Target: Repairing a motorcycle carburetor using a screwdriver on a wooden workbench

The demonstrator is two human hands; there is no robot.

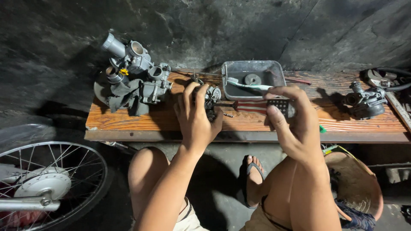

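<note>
Two bare hands work over a low wooden board (141,122) laid across the floor, w/ the person's knees just below its near edge. The left hand (196,117) sits at the board's middle, fingers curled shut around a small carburetor part (211,99), holding it down on the wood; most of the part is hidden under the fingers. The right hand (291,117) is further along the board on the person's right side, thumb and fingers closed around a screwdriver handle (280,105), black w/ a red-and-white striped section, its shaft (222,104) pointing across at the held part and reaching it. A small screw (228,114) lies on the board just beside the part, between the two hands.

At the board's far edge, behind the hands, sits a clear plastic tray (274,70) w/ a toothbrush (248,84) and a round metal piece (252,78) inside. On the board's left end stands a carburetor assembly (139,75), grey metal, several barrels, a small yellow bit on it. On the board's right end rests another carburetor body (364,102), w/ a black hose (394,77) behind it.

Off the board's left end, down on the floor, a spoked wheel (47,179). Under the board's right end, a brown basin (357,184). A foot in a flip-flop (254,171) rests on the floor below the board's middle.
</note>
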